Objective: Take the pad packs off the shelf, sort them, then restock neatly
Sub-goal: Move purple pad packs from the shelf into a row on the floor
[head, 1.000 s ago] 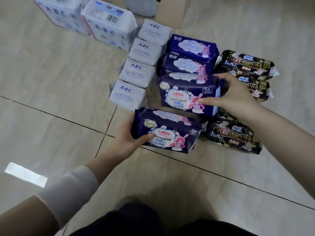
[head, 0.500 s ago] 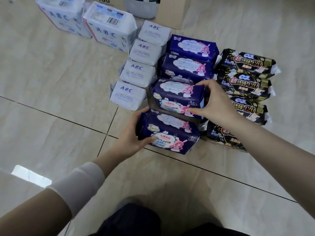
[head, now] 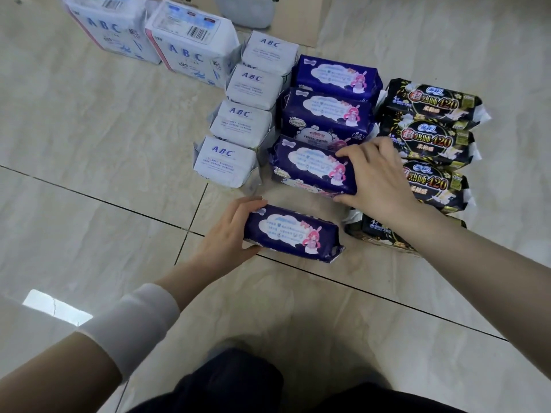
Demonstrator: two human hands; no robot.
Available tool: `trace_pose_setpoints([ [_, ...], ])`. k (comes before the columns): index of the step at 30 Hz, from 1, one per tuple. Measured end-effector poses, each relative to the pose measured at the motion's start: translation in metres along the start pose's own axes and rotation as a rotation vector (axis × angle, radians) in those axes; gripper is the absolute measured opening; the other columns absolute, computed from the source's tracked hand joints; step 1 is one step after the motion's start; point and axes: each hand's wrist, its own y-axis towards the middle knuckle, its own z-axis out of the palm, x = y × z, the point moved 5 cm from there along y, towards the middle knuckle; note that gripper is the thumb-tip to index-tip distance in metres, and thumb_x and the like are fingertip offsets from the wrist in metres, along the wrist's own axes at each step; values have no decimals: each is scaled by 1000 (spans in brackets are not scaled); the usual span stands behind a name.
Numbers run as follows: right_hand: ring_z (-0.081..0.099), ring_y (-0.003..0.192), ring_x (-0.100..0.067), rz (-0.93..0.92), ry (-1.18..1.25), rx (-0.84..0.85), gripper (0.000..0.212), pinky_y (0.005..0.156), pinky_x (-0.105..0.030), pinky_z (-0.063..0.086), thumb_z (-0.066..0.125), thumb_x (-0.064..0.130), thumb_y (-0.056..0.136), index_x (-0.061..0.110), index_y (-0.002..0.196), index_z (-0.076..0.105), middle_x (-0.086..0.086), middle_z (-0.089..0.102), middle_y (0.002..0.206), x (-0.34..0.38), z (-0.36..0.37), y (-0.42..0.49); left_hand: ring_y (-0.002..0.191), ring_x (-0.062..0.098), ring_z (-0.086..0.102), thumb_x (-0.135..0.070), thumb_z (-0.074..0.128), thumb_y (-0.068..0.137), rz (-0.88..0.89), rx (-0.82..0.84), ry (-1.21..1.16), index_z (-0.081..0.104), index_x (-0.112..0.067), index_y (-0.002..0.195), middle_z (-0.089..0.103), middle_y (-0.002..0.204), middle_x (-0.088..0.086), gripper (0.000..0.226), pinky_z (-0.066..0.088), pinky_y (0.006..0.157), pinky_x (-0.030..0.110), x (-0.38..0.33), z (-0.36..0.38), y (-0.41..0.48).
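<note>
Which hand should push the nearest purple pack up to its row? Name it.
Left, probably: the left hand grips the nearest purple pack by its end, while the right hand is busy holding the third pack.

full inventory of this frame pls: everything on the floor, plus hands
Large ABC packs: 2, white, far left.
Small ABC packs: 4, white, left column.
Purple packs: 4, purple with a pink cartoon figure, middle column; third purple pack and nearest purple pack are in hand.
Black 420 packs: 4, black and gold, right column; the nearest is partly hidden under the right forearm.
Cardboard box: 1, brown, top edge, cut off.
Grey object: 1, top edge, cannot tell what.
Floor: beige tiles.
Left hand: grips nearest purple pack; white band on forearm.
Right hand: grips third purple pack.
</note>
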Motion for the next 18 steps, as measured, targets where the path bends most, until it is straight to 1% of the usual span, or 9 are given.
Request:
trace_pose_setpoints([
  [3, 30, 121, -31, -2, 26, 12, 78, 100, -36, 25, 78, 42, 65, 13, 130, 45, -13, 52, 120, 0, -1, 0, 120, 18, 41, -21, 84, 64, 55, -5, 123, 33, -19, 130, 46, 133, 14, 84, 44, 94, 31, -3, -4, 2],
  [6, 32, 121, -33, -13, 38, 11, 76, 101, -38, 26, 77, 42, 68, 13, 131, 46, -13, 53, 120, 1, -2, 1, 121, 24, 41, -30, 85, 59, 165, 10, 244, 37, -14, 129, 45, 135, 15, 86, 36, 100, 32, -11, -9, 6],
  [8, 33, 120, -32, -17, 41, 11, 73, 100, -38, 26, 76, 40, 69, 14, 131, 47, -12, 54, 120, 2, -3, 1, 123, 25, 41, -34, 85, 58, 262, 63, 277, 39, -15, 130, 46, 135, 13, 88, 32, 102, 33, -20, -10, 10],
  [10, 35, 119, -31, -10, 64, -3, 71, 101, -37, 26, 76, 40, 70, 14, 130, 49, -12, 55, 121, 3, -5, 4, 121, 24, 43, -34, 83, 62, 368, 111, 299, 44, -15, 128, 49, 133, 11, 79, 33, 101, 33, -28, -8, 14],
  [12, 37, 118, -30, -2, 83, -11, 69, 101, -35, 28, 76, 39, 69, 12, 128, 51, -11, 57, 122, 3, -6, 7, 115, 23, 47, -30, 80, 67, 429, 121, 301, 49, -15, 123, 54, 127, 8, 66, 35, 96, 33, -32, -6, 18],
  [14, 39, 117, -30, -10, 77, -14, 68, 101, -36, 30, 76, 39, 69, 10, 126, 53, -11, 58, 122, 3, -6, 11, 109, 23, 49, -30, 75, 71, 442, 126, 276, 50, -15, 119, 57, 122, 8, 57, 38, 92, 33, -33, -7, 23],
  [18, 40, 115, -32, -10, 71, -28, 67, 99, -36, 31, 77, 38, 67, 7, 123, 55, -13, 59, 119, 1, -6, 18, 105, 24, 49, -37, 55, 81, 442, 109, 247, 49, -15, 117, 57, 119, 11, 42, 39, 90, 32, -32, -9, 37],
])
